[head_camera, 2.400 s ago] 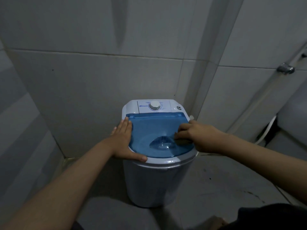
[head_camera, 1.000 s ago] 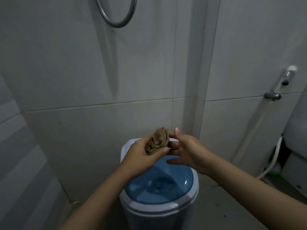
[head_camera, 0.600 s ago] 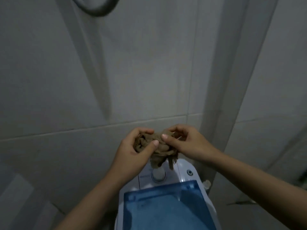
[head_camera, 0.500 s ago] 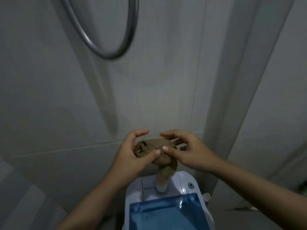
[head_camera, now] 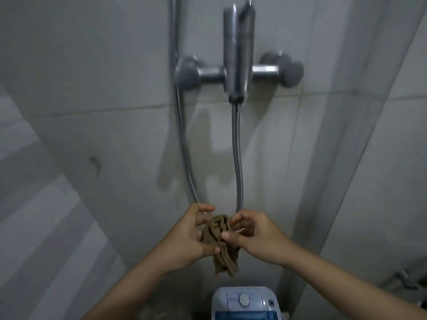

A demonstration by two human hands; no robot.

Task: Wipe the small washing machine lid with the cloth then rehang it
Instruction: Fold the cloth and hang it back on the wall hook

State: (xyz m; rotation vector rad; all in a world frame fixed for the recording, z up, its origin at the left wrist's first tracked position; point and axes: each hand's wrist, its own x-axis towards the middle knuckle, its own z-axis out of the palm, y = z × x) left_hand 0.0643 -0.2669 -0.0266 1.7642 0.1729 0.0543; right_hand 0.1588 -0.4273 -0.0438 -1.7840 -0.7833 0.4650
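Observation:
A crumpled brown cloth (head_camera: 221,243) hangs between both hands, held up in front of the tiled wall. My left hand (head_camera: 187,239) grips its left side, and my right hand (head_camera: 253,236) pinches its right side with thumb and fingers. The cloth's lower end dangles free. Below, at the bottom edge, only the back of the small white washing machine (head_camera: 243,301) shows, with its round dial and the top strip of the blue lid (head_camera: 246,316). The hands are just below the bottom loop of the shower hose (head_camera: 238,162).
A chrome shower mixer (head_camera: 238,72) with two round knobs is mounted on the grey tiled wall above, the hand shower hanging upright at its middle. A wall corner runs down on the right. Another small fitting (head_camera: 404,280) sits low at the far right.
The wiping on the lid has ended. Both hands lifted the cloth off the machine and raised it up the wall; the view tilted up, so the mixer appears and the machine sinks to the bottom.

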